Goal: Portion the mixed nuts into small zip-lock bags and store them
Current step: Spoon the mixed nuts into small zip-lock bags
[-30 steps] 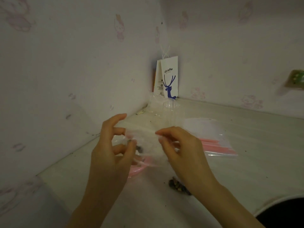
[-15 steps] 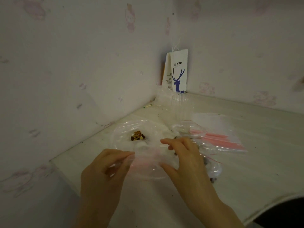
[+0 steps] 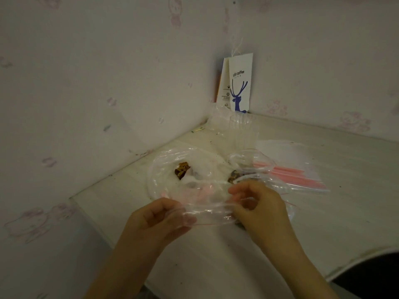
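**Both hands pinching the bag mouth, nuts inside**

Head view: my left hand (image 3: 159, 221) pinches the left end of the zip-lock bag (image 3: 205, 190) at its mouth, thumb against curled fingers. My right hand (image 3: 262, 207) pinches the right end the same way. The bag is clear, glossy and crumpled, with a pink seal strip near the mouth. The mouth edge is stretched between my hands; the rest lies ahead of them on the table (image 3: 323, 223), near the wall corner. The nuts (image 3: 182, 170) are one small brown clump in the far part of the bag.

Counts:
- 1 bag in grip.
- 2 nut clumps: the second clump (image 3: 234, 176) sits just beyond my right fingers, under a second bag (image 3: 250, 160), also clear and crumpled. Can't tell which bag holds it.
- 1 flat stack of spare bags (image 3: 298, 175) with pink strips, right of that; number of bags unreadable.
- 1 white paper coffee bag (image 3: 239, 83) with a blue deer, upright in the corner.
- Clear plastic container (image 3: 239, 128) in front of it; count unclear.
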